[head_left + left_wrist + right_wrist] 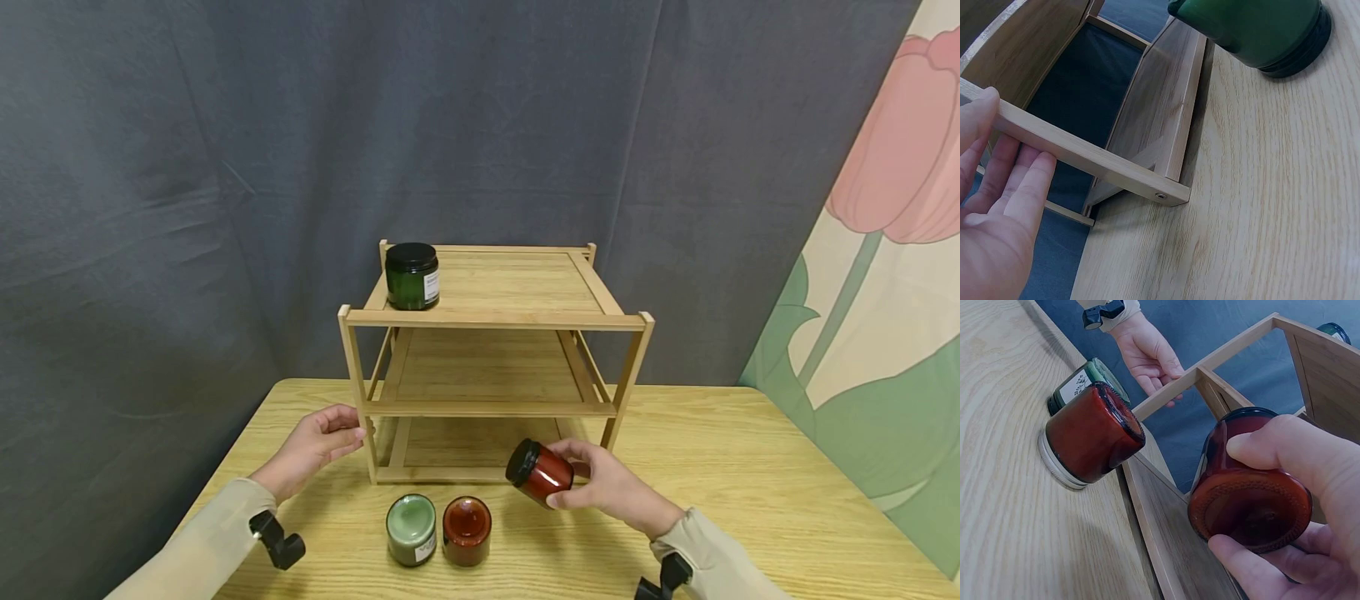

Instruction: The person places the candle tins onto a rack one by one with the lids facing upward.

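My right hand (611,493) grips an amber-red glass jar (550,477) with a black lid, tilted in front of the rack's bottom shelf. Its glass base (1250,509) faces the camera in the right wrist view, with thumb and fingers around the sides. On the other side, my left hand (318,446) holds the front left post (1094,153) of a three-tier wooden rack (491,319), thumb on one face and fingers on the other. Between the hands, a green jar (412,527) and a second amber-red jar (467,529) stand lid-down on the table.
A dark green jar (412,287) with a black lid sits upright at the left of the rack's top shelf. The wooden table (720,467) extends to both sides. Behind hangs a dark grey curtain (480,125), with a tulip-patterned panel (885,250) at right.
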The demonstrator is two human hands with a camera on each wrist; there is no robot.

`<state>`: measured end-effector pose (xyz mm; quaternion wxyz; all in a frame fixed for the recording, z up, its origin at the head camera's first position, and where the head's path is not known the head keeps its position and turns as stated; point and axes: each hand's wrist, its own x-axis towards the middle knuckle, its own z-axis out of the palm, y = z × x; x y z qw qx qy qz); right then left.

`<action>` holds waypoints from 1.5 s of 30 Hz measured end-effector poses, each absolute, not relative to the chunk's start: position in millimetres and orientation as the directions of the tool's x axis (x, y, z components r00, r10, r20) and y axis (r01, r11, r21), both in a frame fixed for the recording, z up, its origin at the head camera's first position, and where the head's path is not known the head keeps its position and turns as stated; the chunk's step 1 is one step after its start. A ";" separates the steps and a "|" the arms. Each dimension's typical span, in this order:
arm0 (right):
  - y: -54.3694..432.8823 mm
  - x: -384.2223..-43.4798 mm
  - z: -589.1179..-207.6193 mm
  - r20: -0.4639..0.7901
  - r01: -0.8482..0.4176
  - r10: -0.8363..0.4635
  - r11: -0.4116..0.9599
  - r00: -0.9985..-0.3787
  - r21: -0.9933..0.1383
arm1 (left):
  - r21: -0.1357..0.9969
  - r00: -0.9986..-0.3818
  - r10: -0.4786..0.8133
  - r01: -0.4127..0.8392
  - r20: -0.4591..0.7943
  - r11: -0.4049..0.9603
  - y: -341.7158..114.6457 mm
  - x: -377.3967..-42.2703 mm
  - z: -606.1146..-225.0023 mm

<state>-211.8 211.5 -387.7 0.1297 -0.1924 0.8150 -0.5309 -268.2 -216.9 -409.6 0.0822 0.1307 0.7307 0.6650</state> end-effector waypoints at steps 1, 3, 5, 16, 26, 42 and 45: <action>211.4 -212.2 -387.8 -0.010 -0.177 -0.453 0.368 -0.891 -0.913 | 0.993 -0.952 0.300 0.082 0.054 0.082 -216.9 -268.2 -409.7; 211.3 -212.9 -387.6 -0.008 -0.189 -0.457 0.383 -0.889 -0.904 | 0.993 -0.952 0.302 0.082 0.054 0.082 -216.9 -268.3 -410.0; 211.3 -213.5 -387.7 -0.001 -0.204 -0.461 0.395 -0.888 -0.896 | 0.993 -0.951 0.303 0.083 0.055 0.081 -216.8 -268.4 -410.1; 211.1 -214.1 -387.3 0.026 -0.236 -0.487 0.376 -0.873 -0.896 | 0.994 -0.950 0.306 0.079 0.055 0.069 -216.7 -268.5 -409.4; 212.4 -215.1 -389.5 0.011 -0.204 -0.482 0.348 -0.876 -0.915 | 0.995 -0.947 0.316 0.077 0.054 0.061 -216.6 -268.4 -408.1; 213.4 -215.1 -390.3 -0.025 -0.161 -0.460 0.360 -0.887 -0.919 | 0.995 -0.949 0.312 0.074 0.048 0.072 -217.4 -268.9 -409.0; 213.4 -215.0 -390.9 -0.018 -0.174 -0.461 0.370 -0.887 -0.913 | 0.995 -0.949 0.311 0.075 0.051 0.065 -217.4 -269.2 -409.1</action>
